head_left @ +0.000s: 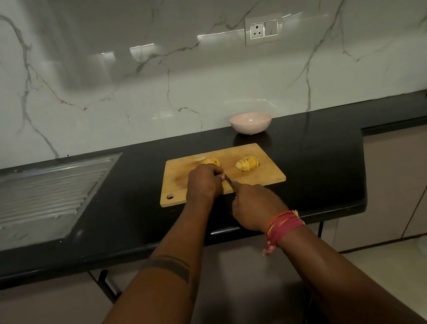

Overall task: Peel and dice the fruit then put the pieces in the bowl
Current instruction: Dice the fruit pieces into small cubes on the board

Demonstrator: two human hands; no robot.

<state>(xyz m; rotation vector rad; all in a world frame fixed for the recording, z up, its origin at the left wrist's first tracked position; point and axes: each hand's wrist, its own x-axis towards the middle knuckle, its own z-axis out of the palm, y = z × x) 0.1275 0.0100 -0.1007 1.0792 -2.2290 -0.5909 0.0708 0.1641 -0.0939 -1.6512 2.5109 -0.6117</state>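
Slicing yellow peeled fruit half [212,161] on the rectangular wooden cutting board [264,175].
Left hand [204,184] curls over it, partly hiding it; right hand [255,205] grips the small knife [228,179]. Second sliced half [247,163] lies beside; pale pink bowl [251,123] behind, steel drainboard [39,196] left.

I'm getting a dim, slightly greenish picture. Light arrives from above and behind me: pale streaks of glare sit on the marble wall [149,72] across the upper middle of the frame, and a soft grey shadow spreads over its upper left. The black countertop [316,153] gives a dull sheen, mirroring the bowl [251,123] just below it. Centre stays reasonably sharp; my forearms at the bottom go soft. Wide-angle bend curves the counter edge at left and right.
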